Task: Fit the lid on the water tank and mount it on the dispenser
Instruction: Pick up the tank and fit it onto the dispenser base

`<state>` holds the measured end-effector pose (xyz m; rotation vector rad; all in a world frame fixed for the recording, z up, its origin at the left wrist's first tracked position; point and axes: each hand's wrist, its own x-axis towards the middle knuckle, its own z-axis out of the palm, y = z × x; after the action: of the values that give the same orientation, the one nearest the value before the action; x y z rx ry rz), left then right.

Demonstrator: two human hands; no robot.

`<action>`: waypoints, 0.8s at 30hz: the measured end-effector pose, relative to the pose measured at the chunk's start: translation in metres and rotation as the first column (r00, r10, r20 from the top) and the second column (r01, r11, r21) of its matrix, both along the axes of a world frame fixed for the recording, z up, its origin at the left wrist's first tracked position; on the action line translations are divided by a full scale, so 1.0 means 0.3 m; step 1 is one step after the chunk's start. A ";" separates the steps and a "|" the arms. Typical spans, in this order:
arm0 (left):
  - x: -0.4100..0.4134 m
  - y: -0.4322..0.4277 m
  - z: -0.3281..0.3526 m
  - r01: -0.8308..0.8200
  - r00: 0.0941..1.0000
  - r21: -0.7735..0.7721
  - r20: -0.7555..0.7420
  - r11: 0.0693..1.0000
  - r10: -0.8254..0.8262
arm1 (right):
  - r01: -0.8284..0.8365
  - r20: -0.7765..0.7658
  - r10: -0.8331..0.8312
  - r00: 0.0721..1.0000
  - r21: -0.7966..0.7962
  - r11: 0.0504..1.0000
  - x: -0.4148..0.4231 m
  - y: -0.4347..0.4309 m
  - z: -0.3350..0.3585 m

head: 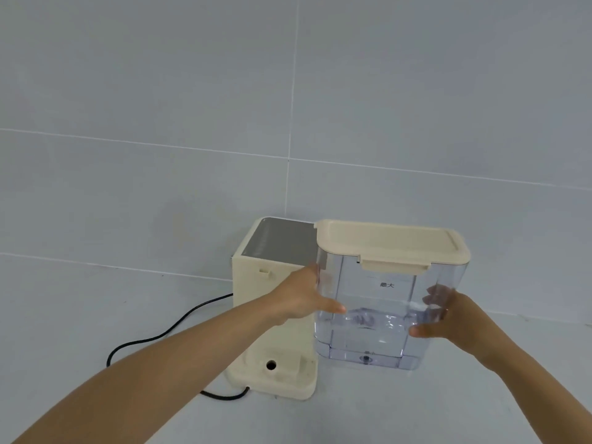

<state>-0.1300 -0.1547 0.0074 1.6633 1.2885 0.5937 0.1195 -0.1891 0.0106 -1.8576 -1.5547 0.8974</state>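
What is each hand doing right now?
Left hand: fingers pressed on the left side of the water tank, holding it.
Right hand: fingers wrapped on the tank's right side, holding it.

The water tank (381, 315) is clear under a cream lid (390, 240), the dispenser (272, 315) cream with a grey top, its cord (166, 331) black, the worktop (416, 411) pale grey.
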 end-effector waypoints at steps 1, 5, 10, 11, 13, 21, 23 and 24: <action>-0.016 0.000 0.012 -0.006 1.000 0.002 0.006 1.000 0.006 | -0.002 -0.009 0.003 1.000 0.009 1.000 -0.016 0.001 0.013; -0.101 -0.016 0.068 -0.034 0.999 0.017 -0.030 0.999 0.035 | -0.047 -0.023 0.047 0.999 0.015 0.999 -0.115 0.001 0.052; -0.229 -0.020 0.121 -0.059 0.998 -0.035 -0.033 0.998 0.058 | -0.109 -0.010 0.109 0.994 0.013 0.994 -0.250 0.046 0.034; -0.251 -0.019 0.127 -0.070 0.997 -0.042 -0.034 0.997 0.068 | -0.116 -0.012 0.116 0.993 0.014 0.993 -0.277 0.055 0.029; -0.292 -0.019 0.131 -0.103 0.994 -0.061 -0.033 0.993 0.101 | -0.120 -0.020 0.120 0.993 0.016 0.993 -0.325 0.068 0.021; -0.401 0.019 0.128 -0.215 0.977 -0.088 -0.034 0.973 0.213 | -0.115 -0.071 0.116 0.991 0.011 0.993 -0.460 0.122 -0.009; -0.417 0.027 0.120 -0.243 0.970 -0.084 -0.029 0.966 0.241 | -0.113 -0.098 0.115 0.988 0.023 0.993 -0.479 0.136 -0.027; -0.423 0.030 0.114 -0.249 0.968 -0.084 -0.033 0.965 0.248 | -0.112 -0.104 0.114 0.988 0.027 0.993 -0.486 0.139 -0.032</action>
<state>-0.2570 -0.1457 0.0417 1.4512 1.5313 0.6588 -0.0262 -0.1474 0.0011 -1.6935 -1.6108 1.0091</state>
